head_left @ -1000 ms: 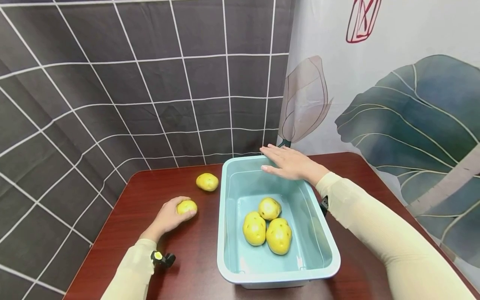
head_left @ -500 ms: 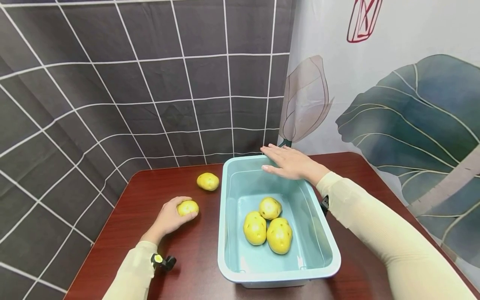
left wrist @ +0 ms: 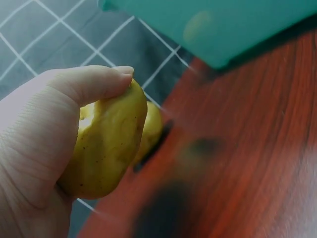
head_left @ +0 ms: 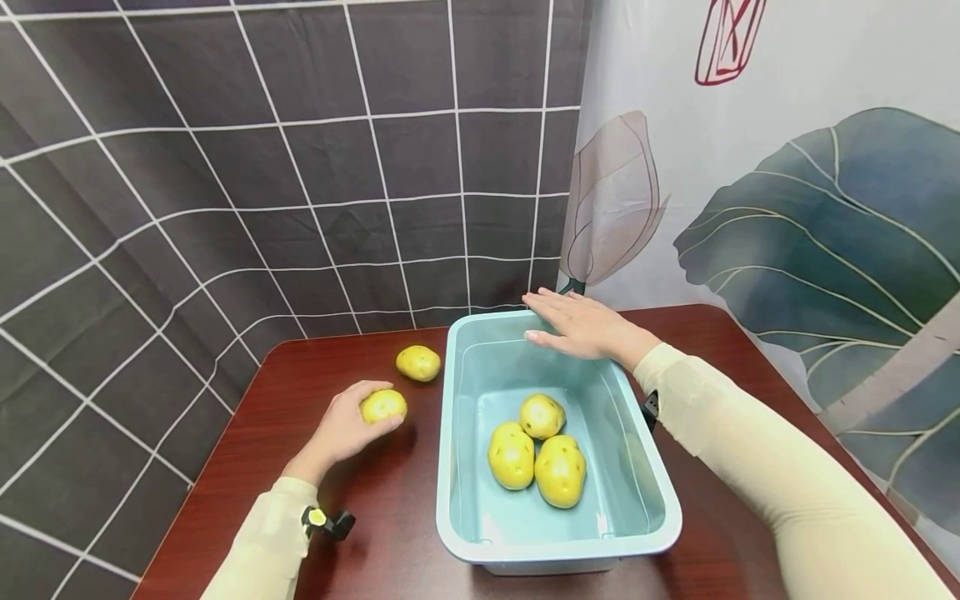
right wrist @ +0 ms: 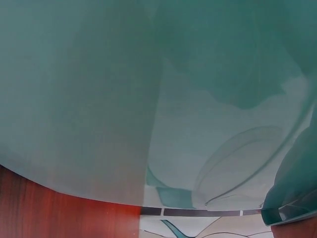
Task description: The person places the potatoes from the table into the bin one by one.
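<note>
A yellow potato [head_left: 385, 406] is in my left hand [head_left: 345, 427], gripped between thumb and fingers. It hangs slightly above the table, left of a light blue plastic tub [head_left: 558, 552]. In the left wrist view the thumb lies along the potato [left wrist: 106, 144]; the other fingers are hidden behind it. Another potato [head_left: 418, 363] lies on the table between that hand and the tub's far left corner. Three potatoes [head_left: 512, 456] sit together on the tub's floor. With fingers straight, my right hand [head_left: 585, 325] rests on the tub's far right rim; the right wrist view shows only tub wall [right wrist: 99, 99] around it.
The dark red wooden table [head_left: 390, 533] reaches back to a grey gridded curtain [head_left: 300, 167]. A white cloth with printed leaves [head_left: 795, 233] hangs at the right. The tub's high walls stand between the left hand and the potatoes inside.
My left hand has lifted the potato off the table and moved it slightly to the right and away from me. The right hand and the tub have stayed in place.
</note>
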The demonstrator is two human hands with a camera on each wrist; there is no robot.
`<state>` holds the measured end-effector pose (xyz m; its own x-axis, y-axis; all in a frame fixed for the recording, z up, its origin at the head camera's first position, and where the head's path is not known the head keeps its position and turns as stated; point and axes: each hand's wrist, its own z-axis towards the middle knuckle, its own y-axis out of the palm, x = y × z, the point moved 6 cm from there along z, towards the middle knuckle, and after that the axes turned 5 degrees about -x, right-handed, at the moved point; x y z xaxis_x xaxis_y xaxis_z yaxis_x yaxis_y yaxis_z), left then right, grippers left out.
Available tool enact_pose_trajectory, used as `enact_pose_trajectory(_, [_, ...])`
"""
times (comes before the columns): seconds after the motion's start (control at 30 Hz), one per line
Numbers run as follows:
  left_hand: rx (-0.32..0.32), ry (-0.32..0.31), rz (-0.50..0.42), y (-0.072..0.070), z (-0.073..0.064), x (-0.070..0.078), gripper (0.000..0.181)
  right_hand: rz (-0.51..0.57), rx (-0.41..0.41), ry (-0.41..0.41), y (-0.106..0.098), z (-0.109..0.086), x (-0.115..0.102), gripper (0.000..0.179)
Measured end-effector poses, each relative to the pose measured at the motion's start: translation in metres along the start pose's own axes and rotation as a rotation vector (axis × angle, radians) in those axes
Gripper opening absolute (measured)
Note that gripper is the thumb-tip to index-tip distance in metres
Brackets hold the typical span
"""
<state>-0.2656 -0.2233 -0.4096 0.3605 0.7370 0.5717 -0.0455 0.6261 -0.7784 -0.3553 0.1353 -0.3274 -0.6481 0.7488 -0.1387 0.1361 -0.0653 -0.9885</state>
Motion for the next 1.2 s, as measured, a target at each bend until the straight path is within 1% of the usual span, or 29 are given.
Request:
enact_pose_trajectory(0.1, [-0.001,0.023,-0.013,-0.005,0.002,0.011,0.055,0.006,0.000,0.000,0.000,0.000,0.000,0.079])
enact_pose_trajectory(0.3, [-0.009,0.067,0.003,-0.015,0.007,0.033,0.052,0.008,-0.005,0.000,0.001,0.000,0.000,0.080])
enact_pose_trajectory(0.5, [-0.004,0.144,0.021,-0.028,0.010,0.058,0.053,0.009,-0.004,-0.002,-0.001,-0.001,-0.001,0.079])
enact_pose_trajectory(0.73, [0.001,0.230,0.053,-0.038,0.009,0.089,0.053,0.015,-0.003,-0.018,-0.001,-0.001,-0.001,0.076])
enact_pose_trajectory(0.9, [-0.007,0.281,0.069,-0.044,0.009,0.111,0.056,0.004,0.000,-0.012,-0.001,-0.001,0.000,0.076])
enact_pose_trajectory(1.07, [-0.035,0.318,0.070,-0.046,0.009,0.130,0.057,-0.034,0.022,-0.006,-0.001,0.000,0.000,0.077])
enact_pose_trajectory(1.2, [-0.055,0.381,0.071,-0.045,0.009,0.144,0.058,-0.055,0.041,-0.019,-0.002,0.000,-0.002,0.078])
